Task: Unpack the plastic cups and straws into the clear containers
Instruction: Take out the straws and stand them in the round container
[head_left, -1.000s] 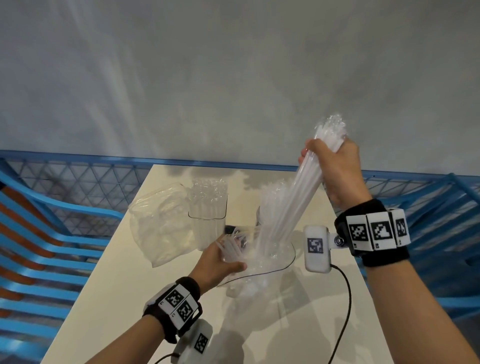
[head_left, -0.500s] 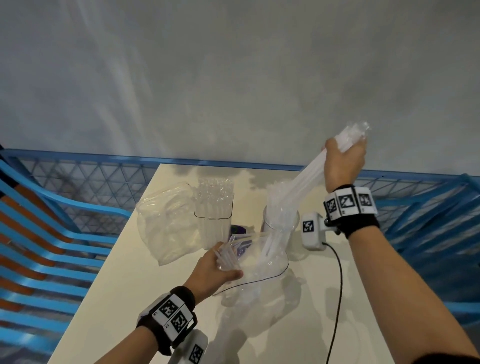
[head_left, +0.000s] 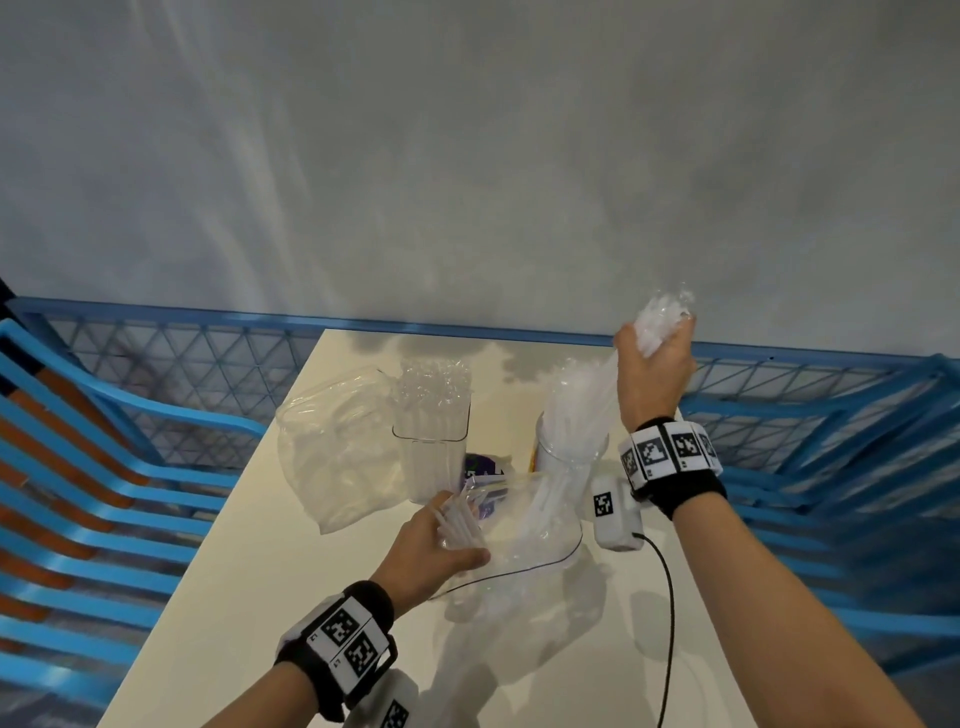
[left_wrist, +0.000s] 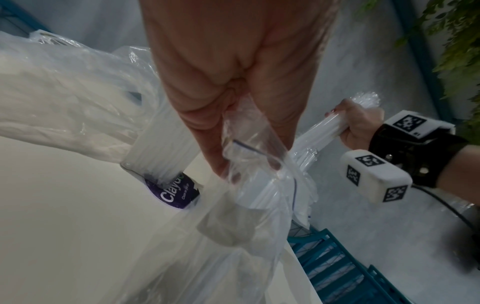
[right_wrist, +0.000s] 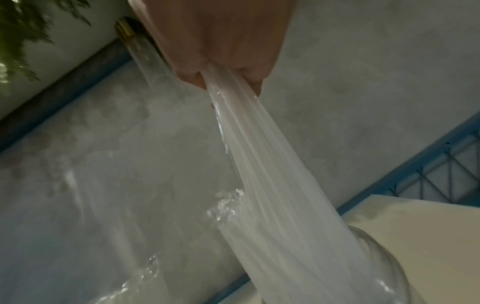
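— Right hand (head_left: 655, 375)?
— Fingers (right_wrist: 249, 77) clenched around a bundle of straws (head_left: 587, 400), lower ends inside the round clear container (head_left: 570, 457) near the table's far right edge.
— Left hand (head_left: 434, 551)?
— Gripping the mouth of a clear zip bag (head_left: 524, 530) with a few straws still inside, around the table's middle.
— Other containers?
— One more, a square clear container (head_left: 431, 447) packed with straws, toward the far edge; two containers counted. Beside it, toward the left edge, one crumpled clear bag (head_left: 337, 452).
— Any writing?
— A purple label (left_wrist: 174, 192) between the containers, partly readable: "Clay…", "Clean as you go".
— Surface and room?
— Cream table (head_left: 260, 597), grey concrete wall (head_left: 467, 156), blue mesh railing (head_left: 182, 364), blue slatted chairs on both sides.
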